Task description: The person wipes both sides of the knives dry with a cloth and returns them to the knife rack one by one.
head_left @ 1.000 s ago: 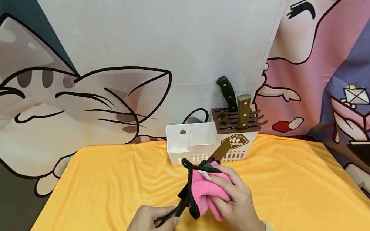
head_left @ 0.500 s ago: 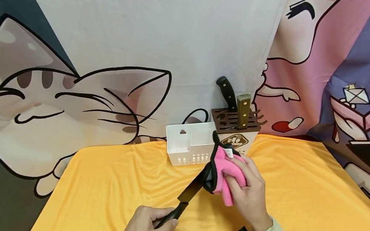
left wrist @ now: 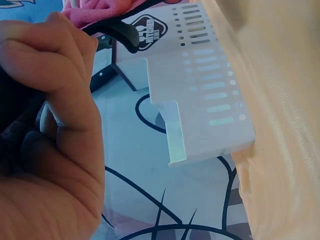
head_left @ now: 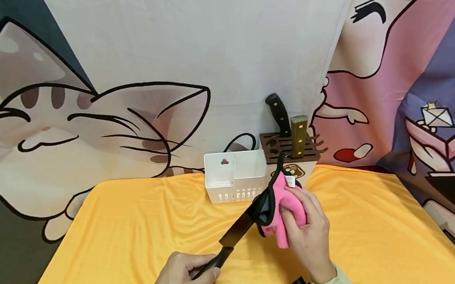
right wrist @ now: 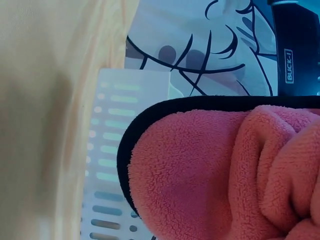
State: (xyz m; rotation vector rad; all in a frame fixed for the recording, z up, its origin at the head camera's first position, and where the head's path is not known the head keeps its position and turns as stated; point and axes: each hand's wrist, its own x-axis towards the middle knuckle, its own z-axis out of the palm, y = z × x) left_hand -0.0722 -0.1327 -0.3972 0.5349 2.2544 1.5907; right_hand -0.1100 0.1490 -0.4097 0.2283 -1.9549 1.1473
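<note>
My left hand (head_left: pixel 184 276) grips a knife (head_left: pixel 238 230) by its black handle, the dark blade slanting up and to the right. In the right hand (head_left: pixel 312 234) is a bunched pink cloth (head_left: pixel 290 207) with black edging and a small white tag. The cloth wraps the far part of the blade and hides the tip, while the stretch near the handle is bare. In the right wrist view, fluffy pink cloth (right wrist: pixel 185 175) fills the lower right, with a lettered piece of the blade (right wrist: pixel 300 55) above it. Curled left fingers (left wrist: pixel 70 80) show in the left wrist view.
Behind the hands stands a white slotted holder (head_left: pixel 236 193) with a brown slotted top. A black-handled knife (head_left: pixel 278 113) and a wooden-handled knife (head_left: pixel 300 136) stand in it. Yellow fabric (head_left: pixel 130 243) covers the table. Patterned hangings rise behind and at the right.
My right hand has slid the cloth up and right along the blade, away from the handle, baring the near part and covering the tip. The left hand has barely moved.
</note>
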